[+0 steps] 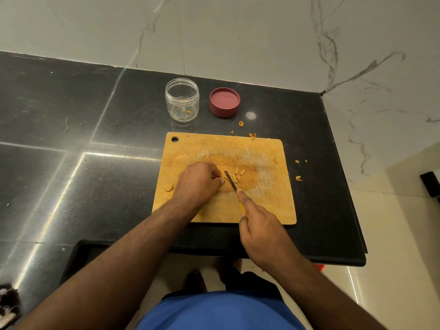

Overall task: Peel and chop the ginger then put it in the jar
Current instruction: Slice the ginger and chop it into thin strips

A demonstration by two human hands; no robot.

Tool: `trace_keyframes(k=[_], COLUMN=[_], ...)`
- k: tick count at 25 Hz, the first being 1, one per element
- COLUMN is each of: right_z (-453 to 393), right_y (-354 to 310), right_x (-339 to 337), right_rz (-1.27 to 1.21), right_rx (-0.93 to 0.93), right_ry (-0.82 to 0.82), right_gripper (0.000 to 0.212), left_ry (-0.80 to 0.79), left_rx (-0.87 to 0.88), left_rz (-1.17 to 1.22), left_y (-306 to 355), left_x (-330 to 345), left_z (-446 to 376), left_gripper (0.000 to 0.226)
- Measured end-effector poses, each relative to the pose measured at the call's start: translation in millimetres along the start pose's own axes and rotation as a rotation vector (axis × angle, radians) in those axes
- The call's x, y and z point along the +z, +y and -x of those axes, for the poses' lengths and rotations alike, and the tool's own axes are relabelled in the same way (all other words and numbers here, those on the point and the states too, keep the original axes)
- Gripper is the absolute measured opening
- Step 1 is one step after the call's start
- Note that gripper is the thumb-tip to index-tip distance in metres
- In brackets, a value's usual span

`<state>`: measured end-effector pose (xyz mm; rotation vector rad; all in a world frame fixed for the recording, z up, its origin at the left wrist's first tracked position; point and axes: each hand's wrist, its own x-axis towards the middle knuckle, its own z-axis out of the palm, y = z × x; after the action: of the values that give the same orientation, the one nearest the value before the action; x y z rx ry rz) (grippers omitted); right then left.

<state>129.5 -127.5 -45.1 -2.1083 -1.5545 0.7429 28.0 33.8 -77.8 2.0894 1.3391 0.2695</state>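
Note:
A wooden cutting board (266, 206) lies on the black counter. My left hand (198, 182) rests curled on the board's middle, fingertips pinching a piece of ginger that is mostly hidden. My right hand (259, 231) grips a small yellow-handled knife (231, 183), its blade tip down beside my left fingertips. Cut ginger sticks (238, 175) lie just right of the blade. A round ginger slice (168, 187) sits at the board's left edge. The clear jar (182, 100) stands open behind the board, a tiny ginger bit inside.
The red lid (224, 102) lies upside down to the right of the jar. Ginger peel scraps (298, 178) are scattered on the counter right of and behind the board. The counter edge (333, 259) runs close in front of the board; the floor lies beyond on the right.

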Motion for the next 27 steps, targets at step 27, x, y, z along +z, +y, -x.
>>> trace_keyframes(k=[27], right_z=[13.9], right_y=[4.3], right_x=[-10.1], right_rz=[-0.082], right_rx=[0.018], right_ry=[0.032], right_gripper=[0.055], left_ry=[-0.019], left_rx=[0.008], left_rz=[-0.009], left_y=[-2.5], left_x=[1.7], left_z=[-3.4], left_gripper=[0.019])
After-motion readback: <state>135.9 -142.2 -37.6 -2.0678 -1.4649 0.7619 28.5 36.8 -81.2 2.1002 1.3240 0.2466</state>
